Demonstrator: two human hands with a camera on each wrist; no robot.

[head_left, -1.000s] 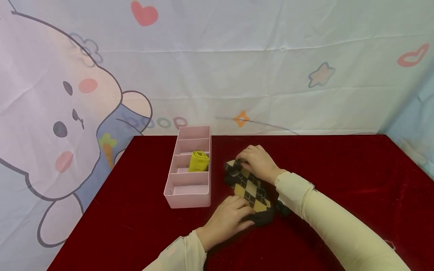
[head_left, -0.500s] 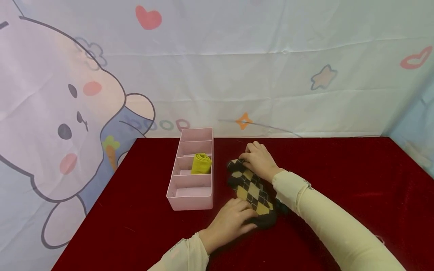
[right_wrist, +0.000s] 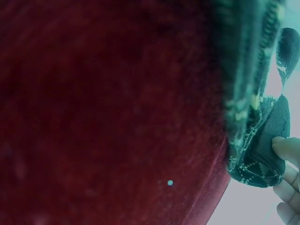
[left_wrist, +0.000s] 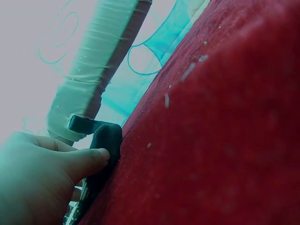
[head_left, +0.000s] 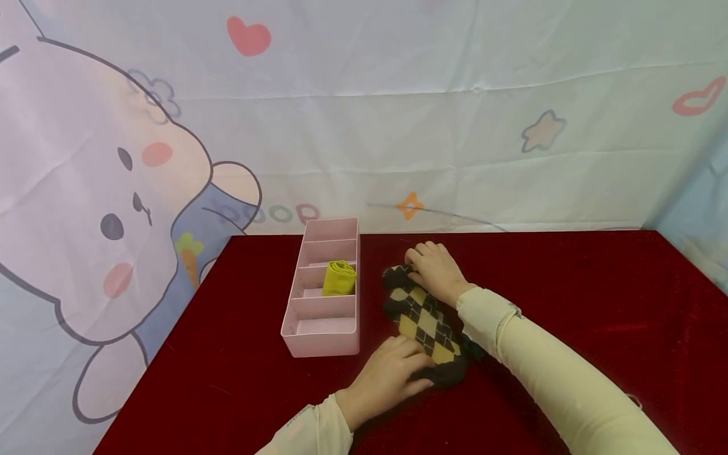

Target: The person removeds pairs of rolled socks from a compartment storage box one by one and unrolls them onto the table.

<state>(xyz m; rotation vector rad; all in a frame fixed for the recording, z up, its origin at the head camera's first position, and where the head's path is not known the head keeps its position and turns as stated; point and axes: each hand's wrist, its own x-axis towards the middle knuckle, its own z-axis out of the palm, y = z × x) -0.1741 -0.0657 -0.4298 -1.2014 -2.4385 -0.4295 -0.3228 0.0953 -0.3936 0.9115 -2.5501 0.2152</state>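
One sock (head_left: 426, 322) lies on the red cloth (head_left: 591, 284) near the box (head_left: 321, 345), left hand (head_left: 389, 373) pinching its near end, right hand (head_left: 436, 272) its far end (some fingertips hidden); a dark thing (head_left: 474, 349), partly behind the sleeve (head_left: 552, 360), is unclear.

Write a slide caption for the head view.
Left hand and right hand grip argyle-patterned fabric beside a pink divided box holding a yellow roll.
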